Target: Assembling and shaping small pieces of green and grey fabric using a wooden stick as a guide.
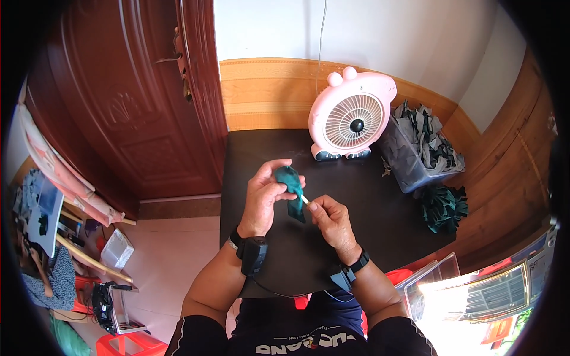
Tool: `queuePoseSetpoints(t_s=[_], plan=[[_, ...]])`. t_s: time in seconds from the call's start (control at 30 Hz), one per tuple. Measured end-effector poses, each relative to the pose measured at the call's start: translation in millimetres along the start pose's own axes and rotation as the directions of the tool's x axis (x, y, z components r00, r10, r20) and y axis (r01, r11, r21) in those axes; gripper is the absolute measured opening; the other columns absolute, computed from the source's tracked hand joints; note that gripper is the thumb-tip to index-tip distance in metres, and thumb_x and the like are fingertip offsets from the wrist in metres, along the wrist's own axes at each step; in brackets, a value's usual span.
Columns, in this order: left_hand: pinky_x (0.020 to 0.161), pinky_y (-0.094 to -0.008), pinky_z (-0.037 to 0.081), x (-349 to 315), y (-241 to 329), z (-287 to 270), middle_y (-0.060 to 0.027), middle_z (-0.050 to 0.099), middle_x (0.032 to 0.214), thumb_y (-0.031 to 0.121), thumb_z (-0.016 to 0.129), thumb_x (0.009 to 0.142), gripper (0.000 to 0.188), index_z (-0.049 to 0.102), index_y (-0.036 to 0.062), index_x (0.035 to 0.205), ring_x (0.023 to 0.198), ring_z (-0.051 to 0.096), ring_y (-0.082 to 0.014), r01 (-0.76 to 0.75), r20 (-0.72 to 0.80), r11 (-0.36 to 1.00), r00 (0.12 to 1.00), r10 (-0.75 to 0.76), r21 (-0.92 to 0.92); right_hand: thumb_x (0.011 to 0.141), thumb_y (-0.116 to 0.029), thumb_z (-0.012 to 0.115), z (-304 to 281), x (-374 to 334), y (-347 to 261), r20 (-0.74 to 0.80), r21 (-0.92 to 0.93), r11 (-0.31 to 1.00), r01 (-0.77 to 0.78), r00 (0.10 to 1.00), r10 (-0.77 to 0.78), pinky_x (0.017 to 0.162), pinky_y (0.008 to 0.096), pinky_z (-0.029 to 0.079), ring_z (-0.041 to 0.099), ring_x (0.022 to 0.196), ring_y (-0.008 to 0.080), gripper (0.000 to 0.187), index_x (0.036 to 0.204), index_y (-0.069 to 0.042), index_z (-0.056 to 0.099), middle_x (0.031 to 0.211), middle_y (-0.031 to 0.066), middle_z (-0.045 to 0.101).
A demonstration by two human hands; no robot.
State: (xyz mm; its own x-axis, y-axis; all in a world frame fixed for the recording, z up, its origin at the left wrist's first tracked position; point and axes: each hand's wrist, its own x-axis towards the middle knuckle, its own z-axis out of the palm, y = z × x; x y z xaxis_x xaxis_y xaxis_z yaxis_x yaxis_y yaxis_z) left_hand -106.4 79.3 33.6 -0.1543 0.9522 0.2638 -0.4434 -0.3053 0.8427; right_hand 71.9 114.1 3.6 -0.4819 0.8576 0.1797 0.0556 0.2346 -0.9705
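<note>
Over open tabletop (368, 196), left hand (261, 202) pinches green cloth (288, 179), right hand (333, 223) seemingly a stick (305, 200).

L hand's (258, 204) fingers partly hidden behind green cloth (288, 178); stick's (305, 200) lower end lost in R hand's (332, 222) grip. Table's (261, 148) L edge partly behind L forearm (211, 285). Fan's (323, 127) back, nr far edge, hidden. Bin (407, 169), far-R corner: lower contents too blurred thru plastic. Door (127, 101) cut off at top, shirt (297, 320) at btm.
</note>
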Motion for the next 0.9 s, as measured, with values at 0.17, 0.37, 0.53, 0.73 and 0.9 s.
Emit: queuePoseSetpoints(t_s=[0.17,0.37,0.53,0.73,0.9], plan=[[0.08,-0.0309,0.052,-2,-5,11,-0.0113,0.064,0.097,0.004,0.045,0.085,0.035,0.05,-0.0017,0.12,0.093,0.065,-0.0215,0.087,-0.082,0.996,0.993,-0.086,0.014,0.095,-0.024,0.056,-2,1,7,-0.013,0.134,0.99,0.034,0.999,-0.033,0.049,0.0178,0.029,0.038,0.054,0.0023,0.022,0.085,-0.005,0.06,0.063,-0.0053,0.049],[0.079,-0.0297,0.052,-8,-1,14,-0.0087,0.064,0.098,0.005,0.046,0.087,0.025,0.06,-0.0013,0.107,0.093,0.065,-0.0189,0.073,0.002,0.995,0.997,-0.073,0.069,0.095,-0.026,0.055,1,1,3,0.083,0.344,0.938,-0.031,0.997,0.003,0.049,0.0177,0.029,0.038,0.054,0.0021,0.023,0.086,-0.005,0.06,0.062,-0.005,0.049],[0.082,-0.0299,0.05,-8,2,11,-0.0095,0.064,0.097,0.007,0.045,0.086,0.029,0.058,-0.0019,0.11,0.091,0.064,-0.0178,-0.027,-0.119,0.988,0.992,0.046,0.152,0.094,-0.019,0.058,-2,-2,0,0.039,0.158,0.987,0.018,0.999,-0.024,0.057,0.0182,0.035,0.042,0.063,0.0022,0.016,0.085,-0.005,0.059,0.068,-0.006,0.05],[0.075,-0.0225,0.048,-10,3,14,-0.0019,0.061,0.092,-0.003,0.046,0.086,0.038,0.055,0.0003,0.123,0.082,0.055,-0.006,-0.167,-0.054,0.974,0.983,0.177,0.154,0.09,-0.011,0.062,1,0,2,-0.017,0.187,0.98,0.071,0.997,-0.069,0.06,0.0177,0.036,0.044,0.067,0.0018,0.008,0.087,-0.004,0.059,0.072,-0.006,0.053],[0.081,-0.0255,0.049,-12,-9,16,-0.0041,0.062,0.094,-0.001,0.045,0.087,0.038,0.054,-0.0014,0.123,0.086,0.059,-0.0097,-0.165,-0.058,0.95,0.981,0.187,0.266,0.09,-0.01,0.062,3,-2,1,-0.033,0.251,0.967,0.047,0.999,-0.04,0.059,0.0174,0.035,0.043,0.066,0.0013,0.007,0.087,-0.005,0.06,0.072,-0.0064,0.052]])
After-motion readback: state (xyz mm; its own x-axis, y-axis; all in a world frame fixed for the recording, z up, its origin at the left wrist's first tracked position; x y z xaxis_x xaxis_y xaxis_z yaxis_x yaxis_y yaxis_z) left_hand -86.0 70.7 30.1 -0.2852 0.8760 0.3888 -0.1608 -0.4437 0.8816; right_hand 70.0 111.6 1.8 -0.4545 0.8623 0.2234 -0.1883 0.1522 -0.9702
